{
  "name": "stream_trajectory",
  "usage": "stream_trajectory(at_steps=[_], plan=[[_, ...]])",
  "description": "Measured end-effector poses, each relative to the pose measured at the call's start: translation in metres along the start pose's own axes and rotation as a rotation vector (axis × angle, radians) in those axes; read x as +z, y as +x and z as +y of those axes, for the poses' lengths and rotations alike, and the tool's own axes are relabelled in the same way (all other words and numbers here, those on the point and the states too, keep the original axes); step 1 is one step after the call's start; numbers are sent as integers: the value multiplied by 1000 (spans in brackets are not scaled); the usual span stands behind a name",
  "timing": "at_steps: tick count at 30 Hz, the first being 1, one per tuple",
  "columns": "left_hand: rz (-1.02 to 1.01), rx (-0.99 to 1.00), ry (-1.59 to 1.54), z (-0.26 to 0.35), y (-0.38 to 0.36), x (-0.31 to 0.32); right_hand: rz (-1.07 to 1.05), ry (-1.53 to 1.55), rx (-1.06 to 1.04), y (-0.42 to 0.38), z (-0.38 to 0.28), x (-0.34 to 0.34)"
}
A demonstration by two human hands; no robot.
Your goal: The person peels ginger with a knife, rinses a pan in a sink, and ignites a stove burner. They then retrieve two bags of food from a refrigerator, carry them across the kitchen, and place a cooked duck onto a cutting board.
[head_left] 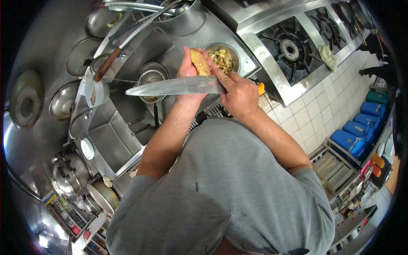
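My left hand (pixel 185 69) is closed around a lumpy yellow-brown root (pixel 199 62), which looks like ginger. My right hand (pixel 241 96) grips a large kitchen knife (pixel 174 86), and the end of its orange handle shows past my fist. The broad blade points left, level across my left palm and wrist area, just below the root. Part of my left hand is hidden behind the blade. Beyond my hands stands a metal bowl (pixel 239 59) holding several chopped yellow pieces (pixel 222 59).
A metal sink (pixel 111 140) lies at left, with a pot (pixel 152 71) under a thin stream of water. A wooden-handled tool (pixel 107 64) hangs near the sink edge. At right is a gas stove (pixel 290 49) with a cloth (pixel 327 58). Blue bins (pixel 349 141) stand farther right.
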State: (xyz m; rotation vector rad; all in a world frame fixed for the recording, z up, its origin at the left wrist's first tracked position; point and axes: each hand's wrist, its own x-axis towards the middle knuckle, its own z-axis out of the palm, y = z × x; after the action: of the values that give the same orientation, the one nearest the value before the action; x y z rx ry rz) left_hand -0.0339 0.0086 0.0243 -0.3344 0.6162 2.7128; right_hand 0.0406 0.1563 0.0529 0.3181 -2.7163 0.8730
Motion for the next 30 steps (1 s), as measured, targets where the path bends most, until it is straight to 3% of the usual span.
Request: stream_trajectory(at_steps=[8,15,21,23,30], plan=[[6,-88,-22,-3,-1,-5,-10,-14,17,-5,2,5],[-26,-14,-84,-16,2,-14,4,-28,49,-5,0,7],[51,-5,-100,-22,-8,9,-19,-29,81,-4,2,7],[169,-123,-64,-20,-10,18,-13,-39,72,-5,6,10],[67,-157,-59,-22,-8,-5,6,-47,65,-7,13,16]])
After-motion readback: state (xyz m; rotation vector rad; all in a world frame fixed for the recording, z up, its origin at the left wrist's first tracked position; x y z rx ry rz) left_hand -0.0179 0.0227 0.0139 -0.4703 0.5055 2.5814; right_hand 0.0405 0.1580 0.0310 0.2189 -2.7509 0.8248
